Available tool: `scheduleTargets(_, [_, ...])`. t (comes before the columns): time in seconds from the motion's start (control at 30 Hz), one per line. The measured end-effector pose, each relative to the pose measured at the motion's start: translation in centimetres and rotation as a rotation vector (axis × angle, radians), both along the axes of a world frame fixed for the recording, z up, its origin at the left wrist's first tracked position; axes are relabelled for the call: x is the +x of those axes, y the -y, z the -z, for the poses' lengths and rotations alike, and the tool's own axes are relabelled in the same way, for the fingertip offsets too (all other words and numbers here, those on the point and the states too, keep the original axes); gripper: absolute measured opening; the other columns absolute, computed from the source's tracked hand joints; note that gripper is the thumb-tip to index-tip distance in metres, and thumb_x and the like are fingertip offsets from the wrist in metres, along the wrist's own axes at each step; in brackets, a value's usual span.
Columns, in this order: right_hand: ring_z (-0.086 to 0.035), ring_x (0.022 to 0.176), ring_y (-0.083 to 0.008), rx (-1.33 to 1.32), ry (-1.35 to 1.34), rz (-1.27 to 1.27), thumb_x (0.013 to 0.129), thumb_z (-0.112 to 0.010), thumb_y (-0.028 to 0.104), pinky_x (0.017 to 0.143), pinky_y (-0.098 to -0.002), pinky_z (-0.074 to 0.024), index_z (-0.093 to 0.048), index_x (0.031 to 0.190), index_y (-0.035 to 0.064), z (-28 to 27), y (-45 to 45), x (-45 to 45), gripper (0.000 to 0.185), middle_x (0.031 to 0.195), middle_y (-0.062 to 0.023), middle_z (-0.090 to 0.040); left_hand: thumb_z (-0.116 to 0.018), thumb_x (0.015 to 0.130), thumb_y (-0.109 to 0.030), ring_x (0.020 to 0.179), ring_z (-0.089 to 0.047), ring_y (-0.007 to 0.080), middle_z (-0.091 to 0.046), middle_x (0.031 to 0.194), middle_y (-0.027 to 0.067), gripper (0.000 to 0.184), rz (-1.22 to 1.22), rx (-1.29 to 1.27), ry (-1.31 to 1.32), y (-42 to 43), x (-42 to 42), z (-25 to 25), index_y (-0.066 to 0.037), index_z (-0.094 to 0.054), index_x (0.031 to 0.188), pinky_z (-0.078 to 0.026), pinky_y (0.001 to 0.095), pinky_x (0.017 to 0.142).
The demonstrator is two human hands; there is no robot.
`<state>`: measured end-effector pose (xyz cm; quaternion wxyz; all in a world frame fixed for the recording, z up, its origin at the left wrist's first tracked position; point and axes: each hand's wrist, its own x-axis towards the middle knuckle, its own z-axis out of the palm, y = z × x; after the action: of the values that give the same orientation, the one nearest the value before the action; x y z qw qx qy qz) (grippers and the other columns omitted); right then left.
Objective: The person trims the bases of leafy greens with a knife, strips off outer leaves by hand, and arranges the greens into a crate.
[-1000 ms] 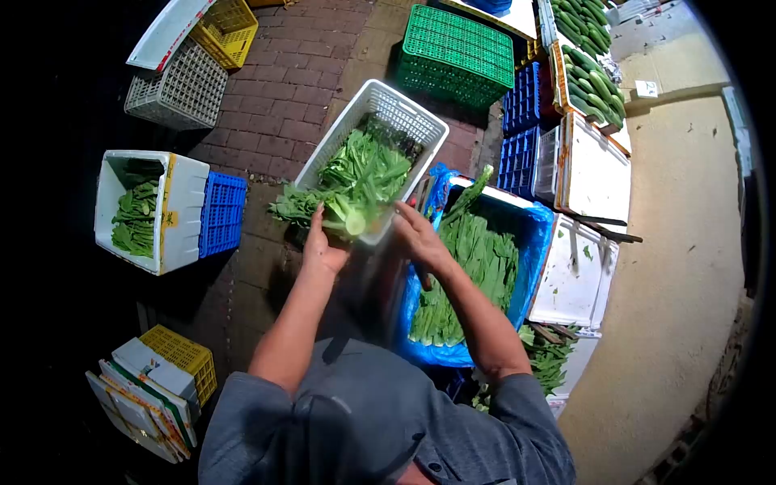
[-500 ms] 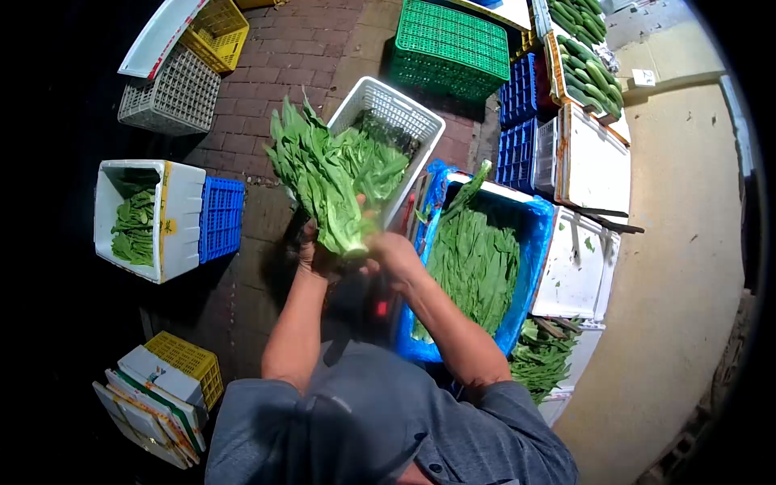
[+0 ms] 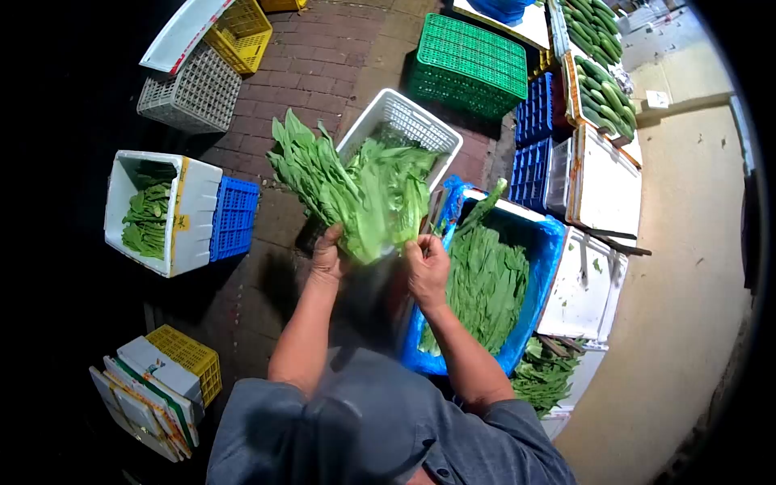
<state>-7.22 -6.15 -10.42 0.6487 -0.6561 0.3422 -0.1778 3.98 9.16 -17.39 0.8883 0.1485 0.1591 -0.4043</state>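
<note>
My left hand (image 3: 329,255) is wrapped round the base of a bunch of leafy greens (image 3: 327,182), whose leaves fan up and to the left. To its right, my right hand (image 3: 428,271) pinches the lower end of a leaf (image 3: 411,212) at the bunch's right side. Both hands are over the near end of a white slotted basket (image 3: 443,137), which has greens inside. Right of my right hand stands a box lined with blue plastic (image 3: 552,242), with long green leaves (image 3: 485,279) laid in it.
Green crates (image 3: 473,56) stand beyond the basket. At the left are a foam box of greens (image 3: 196,214) on its side and a blue crate (image 3: 235,217). Foam lids (image 3: 606,182), blue crates and cucumbers (image 3: 602,93) line the wall at the right.
The bunch was raised and turned leaves-up between my hands. Since then my right hand has moved right, drawing a leaf away from the bunch. The whole view has shifted slightly.
</note>
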Motion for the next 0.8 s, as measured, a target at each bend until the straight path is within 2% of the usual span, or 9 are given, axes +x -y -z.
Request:
scheduleTargets(0.07, [-0.042,0.066,-0.0028,0.057,-0.029,0.0,0.094,-0.064,0.01,0.056,-0.0206,-0.0371,-0.059,0.091,0.0026,-2.8,-0.3,0.8,0.01,0.076,0.0058,-0.051,-0.08,0.08,-0.022,0.118,-0.059,0.0297,-0.061,0.129,0.0114,0.066,-0.005,0.075,0.016,-0.5,0.0,0.8,-0.004,-0.051,0.136,-0.046,0.0457,0.104])
scheduleTargets(0.17, [-0.046,0.068,-0.0045,-0.226,-0.06,-0.107,0.093,-0.064,0.009,0.059,-0.0223,-0.0407,-0.06,0.092,0.0018,-1.1,-0.8,0.3,0.009,0.077,0.0042,-0.053,-0.08,0.082,-0.023,0.119,-0.059,0.03,-0.06,0.131,0.0112,0.066,0.009,0.096,-0.01,-0.7,-0.1,0.7,-0.005,-0.05,0.138,-0.048,0.0459,0.103])
scheduleTargets(0.33, [-0.062,0.074,-0.0352,-0.532,-0.109,-0.35,0.079,-0.068,0.008,0.066,-0.0402,-0.0499,-0.061,0.104,0.0019,0.1,-2.5,0.0,0.027,0.087,-0.018,-0.061,-0.08,0.082,-0.024,0.113,-0.061,0.0279,-0.063,0.125,0.0095,0.063,-0.03,0.261,0.01,0.1,-1.2,-0.3,-0.002,-0.052,0.134,-0.051,0.0443,0.098])
scheduleTargets(0.43, [-0.062,0.092,-0.0428,-0.512,-0.32,-0.415,0.079,-0.069,0.016,0.077,-0.0481,-0.0502,-0.057,0.108,0.0054,0.8,-2.3,-0.5,0.033,0.101,-0.0213,-0.062,-0.08,0.082,-0.019,0.11,-0.063,0.0271,-0.063,0.124,0.0095,0.058,-0.052,0.36,0.068,0.3,-1.9,1.0,-0.001,-0.054,0.131,-0.053,0.0468,0.095])
scheduleTargets(0.47, [-0.061,0.09,-0.0441,-0.567,-0.294,-0.404,0.079,-0.067,0.015,0.076,-0.0486,-0.0498,-0.057,0.104,0.0048,1.2,-2.1,-0.6,0.029,0.098,-0.0215,-0.061,-0.08,0.082,-0.018,0.11,-0.063,0.0272,-0.063,0.124,0.0096,0.058,-0.057,0.359,0.083,0.4,-2.0,1.0,-0.001,-0.054,0.131,-0.053,0.0468,0.095])
scheduleTargets(0.57, [-0.06,0.075,-0.04,-0.568,-0.223,-0.323,0.078,-0.064,0.01,0.068,-0.0448,-0.0486,-0.06,0.097,0.0,2.1,-2.0,-0.6,0.022,0.083,-0.021,-0.06,-0.079,0.081,-0.017,0.109,-0.063,0.0277,-0.063,0.123,0.01,0.057,-0.079,0.358,0.099,1.1,-2.5,0.5,-0.001,-0.054,0.13,-0.053,0.0468,0.094])
scheduleTargets(0.7, [-0.058,0.071,-0.0398,-0.532,-0.252,-0.235,0.081,-0.06,0.013,0.065,-0.045,-0.0468,-0.059,0.09,-0.0031,3.1,-2.1,-0.9,0.018,0.079,-0.0238,-0.058,-0.076,0.084,-0.014,0.11,-0.062,0.0298,-0.062,0.122,0.0128,0.055,-0.162,0.396,0.061,2.1,-3.4,2.2,-0.001,-0.052,0.131,-0.053,0.0479,0.095])
scheduleTargets(0.77, [-0.058,0.067,-0.0339,-0.354,-0.27,-0.219,0.083,-0.061,0.014,0.063,-0.0431,-0.0463,-0.059,0.089,-0.0042,3.6,-2.0,-1.1,0.019,0.075,-0.0221,-0.059,-0.075,0.085,-0.014,0.11,-0.063,0.0305,-0.062,0.123,0.0134,0.054,-0.168,0.558,-0.124,2.3,-3.8,2.8,0.0,-0.051,0.131,-0.053,0.0484,0.094])
scheduleTargets(0.8, [-0.058,0.066,-0.0294,-0.268,-0.283,-0.223,0.084,-0.061,0.016,0.063,-0.0417,-0.0465,-0.061,0.091,-0.0045,3.6,-1.8,-0.9,0.021,0.074,-0.0206,-0.061,-0.075,0.084,-0.007,0.101,-0.066,0.0289,-0.065,0.112,0.016,0.045,-0.124,0.475,-0.145,2.3,-3.4,0.6,0.004,-0.056,0.123,-0.057,0.0432,0.087])
